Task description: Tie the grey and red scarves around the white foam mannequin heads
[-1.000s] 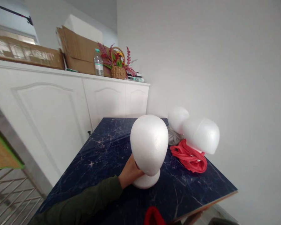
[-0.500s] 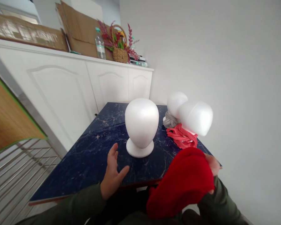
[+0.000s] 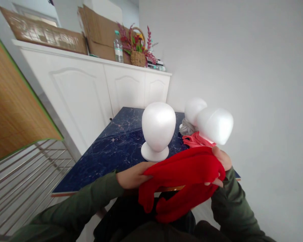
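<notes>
A red knitted hat (image 3: 184, 178) is stretched between both my hands over the near edge of the dark blue marble table (image 3: 116, 148). My left hand (image 3: 131, 175) grips its left side. My right hand (image 3: 221, 164) holds its right side, fingers curled over the fabric. Just beyond stands an upright white foam head (image 3: 158, 129) on its round base. Two more foam heads sit at the back right, one tilted (image 3: 214, 125) and one behind it (image 3: 194, 108), over a coral-red cloth (image 3: 195, 139) and a grey cloth (image 3: 187, 128).
A white cabinet (image 3: 91, 90) runs along the left, with cardboard (image 3: 101, 33), a water bottle (image 3: 118, 47) and a flower basket (image 3: 138, 50) on top. A metal rack (image 3: 17, 181) and a wooden panel (image 3: 12, 111) stand at the left. A white wall is at the right.
My left hand left the foam head's base, hovered open over the table, then took the hat's left side. My right hand raised the red hat into view from below the table edge.
</notes>
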A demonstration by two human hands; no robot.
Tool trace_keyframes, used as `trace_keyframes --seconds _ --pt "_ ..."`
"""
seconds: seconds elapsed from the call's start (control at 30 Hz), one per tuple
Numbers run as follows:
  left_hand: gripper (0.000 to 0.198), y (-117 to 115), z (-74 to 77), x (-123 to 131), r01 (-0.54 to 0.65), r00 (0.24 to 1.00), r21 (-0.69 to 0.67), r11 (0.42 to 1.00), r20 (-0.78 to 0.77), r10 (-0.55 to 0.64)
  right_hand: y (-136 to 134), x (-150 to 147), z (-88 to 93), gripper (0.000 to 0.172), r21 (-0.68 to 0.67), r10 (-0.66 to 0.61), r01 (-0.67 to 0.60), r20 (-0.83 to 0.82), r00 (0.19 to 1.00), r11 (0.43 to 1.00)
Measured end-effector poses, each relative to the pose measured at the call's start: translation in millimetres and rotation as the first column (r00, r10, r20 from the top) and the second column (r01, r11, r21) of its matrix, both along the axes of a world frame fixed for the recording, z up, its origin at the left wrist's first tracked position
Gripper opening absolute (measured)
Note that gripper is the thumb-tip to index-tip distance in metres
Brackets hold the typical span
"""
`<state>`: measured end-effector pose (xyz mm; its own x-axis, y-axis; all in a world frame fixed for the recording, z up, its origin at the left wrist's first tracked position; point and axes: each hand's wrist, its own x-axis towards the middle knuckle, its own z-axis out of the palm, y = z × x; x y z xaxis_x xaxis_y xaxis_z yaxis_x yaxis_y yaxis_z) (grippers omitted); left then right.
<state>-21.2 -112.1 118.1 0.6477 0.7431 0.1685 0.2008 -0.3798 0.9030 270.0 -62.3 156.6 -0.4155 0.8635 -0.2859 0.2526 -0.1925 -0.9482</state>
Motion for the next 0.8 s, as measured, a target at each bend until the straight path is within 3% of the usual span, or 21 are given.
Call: trace_keyframes --seconds 0.1,0.17,0.3,0.37,0.43,0.53,0.6,0.67,0.7,0.73,0.8 --pt "0.038 -0.6 11.2 -21.7 -0.126 0.987 0.058 0.99 -0.093 0.131 -2.5 6.6 9.9 0.069 -0.107 0.287 -0.285 -0.003 0.958 0.953" --pt "0.034 0.7 11.1 -33.7 -0.192 0.976 0.039 0.981 -0.094 0.195 -3.1 0.5 14.9 0.071 -0.042 0.359 -0.362 -0.067 0.931 0.931" --pt "0.041 1.8 1.4 -54.5 -0.344 0.907 -0.198 0.918 0.184 0.38 -0.9 -21.7 22.9 0.065 0.099 0.31 -0.295 -0.217 0.925 0.95" --pt "0.047 0.5 0.4 -62.0 -0.372 0.866 -0.271 0.888 0.242 0.437 2.2 -29.2 25.7 0.063 0.116 0.291 -0.269 -0.256 0.922 0.956" --pt "0.046 -0.9 3.9 -66.1 -0.414 0.884 -0.174 0.894 0.157 0.44 5.7 -33.0 26.2 0.061 0.125 0.288 -0.264 -0.262 0.921 0.956" --pt "0.04 -0.7 12.4 -66.7 -0.493 0.87 0.093 0.865 0.046 0.491 11.0 -35.0 22.5 0.056 0.14 0.303 -0.276 -0.239 0.923 0.951" --pt "0.035 1.5 15.8 -66.0 -0.511 0.859 0.113 0.852 0.097 0.502 14.0 -35.9 18.2 0.053 0.151 0.355 -0.328 -0.213 0.91 0.932" --pt "0.029 3.7 14.9 -67.7 -0.437 0.867 -0.073 0.897 0.23 0.441 16.3 -37.1 13.9 0.052 0.168 0.41 -0.382 -0.192 0.892 0.909" --pt "0.03 3.6 12.4 -70.1 -0.341 0.861 -0.206 0.917 0.323 0.393 17.2 -37.7 12.5 0.051 0.178 0.435 -0.405 -0.192 0.88 0.897" --pt "0.034 2.4 8.7 -73.7 -0.206 0.849 -0.33 0.921 0.408 0.336 17.9 -38.2 11.9 0.049 0.19 0.461 -0.428 -0.201 0.864 0.884" --pt "0.036 -4.5 -1.0 -84.9 0.092 0.866 -0.491 0.866 0.468 0.174 19.9 -39.3 15.3 0.041 0.229 0.495 -0.445 -0.26 0.829 0.866"
